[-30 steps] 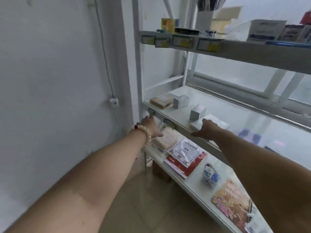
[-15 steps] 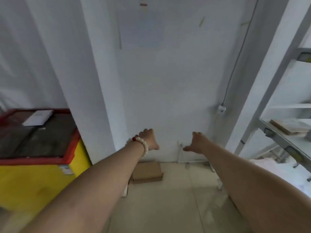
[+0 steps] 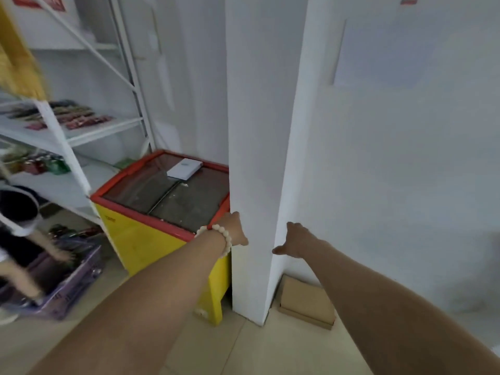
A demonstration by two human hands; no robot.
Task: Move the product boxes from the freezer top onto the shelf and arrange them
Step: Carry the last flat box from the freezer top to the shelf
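While another person bends over a purple crate on the floor at far left, white shelving stands behind with packets on its tiers. Next along sits the yellow freezer with its red-rimmed glass top, and 1 white product box lies flat near the far edge, well apart from both hands. The left hand, beaded bracelet at the wrist, reaches over the freezer's near right corner, grip empty, fingers hidden behind it. A white pillar stands between the arms, covering the freezer's right side. The right hand hangs open and empty, above a flat cardboard box on the floor.
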